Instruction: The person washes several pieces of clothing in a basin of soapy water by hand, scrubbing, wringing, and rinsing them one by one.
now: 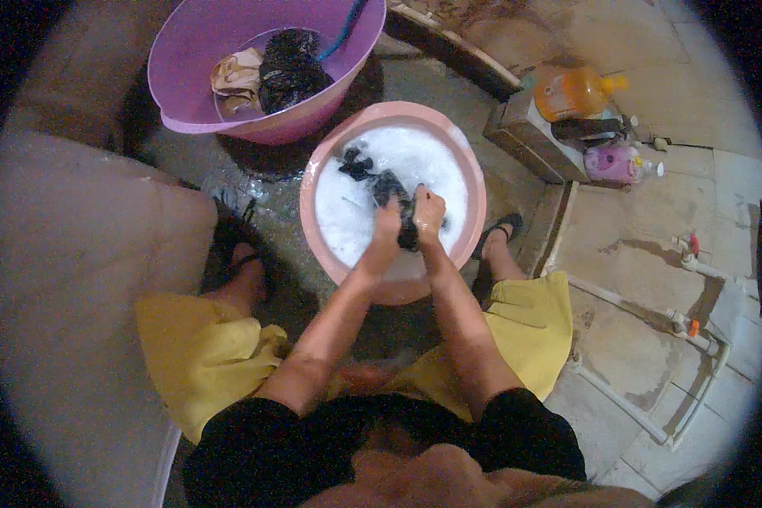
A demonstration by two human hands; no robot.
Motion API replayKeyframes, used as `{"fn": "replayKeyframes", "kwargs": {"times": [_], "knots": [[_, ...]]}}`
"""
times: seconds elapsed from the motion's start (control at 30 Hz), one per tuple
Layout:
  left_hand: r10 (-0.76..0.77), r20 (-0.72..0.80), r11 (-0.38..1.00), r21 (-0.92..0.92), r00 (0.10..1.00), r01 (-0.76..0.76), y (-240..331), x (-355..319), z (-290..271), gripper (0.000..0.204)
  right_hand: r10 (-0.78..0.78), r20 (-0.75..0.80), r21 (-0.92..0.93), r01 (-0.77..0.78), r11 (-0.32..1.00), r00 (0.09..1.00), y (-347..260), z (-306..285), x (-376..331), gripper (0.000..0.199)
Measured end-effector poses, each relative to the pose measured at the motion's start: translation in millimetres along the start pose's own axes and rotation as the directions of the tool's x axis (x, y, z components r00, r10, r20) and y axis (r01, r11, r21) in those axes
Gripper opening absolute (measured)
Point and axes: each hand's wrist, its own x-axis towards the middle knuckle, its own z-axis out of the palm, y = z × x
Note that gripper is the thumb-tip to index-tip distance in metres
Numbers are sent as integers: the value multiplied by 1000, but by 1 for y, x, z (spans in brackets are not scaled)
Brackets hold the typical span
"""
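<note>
The person wears a black top with short black sleeves (525, 427) that end above the elbows, leaving both forearms bare. A loose yellow garment (199, 351) covers the lap and spreads over both knees. On the feet sit dark open sandals (499, 230) with thin straps.

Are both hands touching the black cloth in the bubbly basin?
Touching. The head view shows the left hand and right hand both closed around the black cloth above the foam in the pink basin.
</note>
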Motion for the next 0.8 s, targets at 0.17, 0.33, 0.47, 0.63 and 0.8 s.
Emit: {"fn": "replayKeyframes", "kwargs": {"times": [0.17, 0.33, 0.47, 0.63, 0.8], "knots": [[41, 228, 859, -505, 973, 82, -29, 77, -113, 47, -634, -73, 98, 638, 764, 770, -66, 63, -115, 33], [6, 296, 782, -597, 955, 180, 16, -7, 5, 38, 241, 534, 431, -507, 746, 810, 16, -8, 29, 32], [-69, 374, 683, -658, 925, 318, 50, -16, 37, 36, -244, 278, 643, 9, 766, 929, 72, -12, 19, 48], [163, 313, 798, -600, 936, 62, 59, 13, -10, 45, -28, 629, 767, -615, 181, 777, 68, -6, 4, 54], [-7, -245, 963, -264, 970, -60, 6, 59, -81, 47, -7, 51, 109, 1, 994, 999, 37, 17, 16, 38]]}}
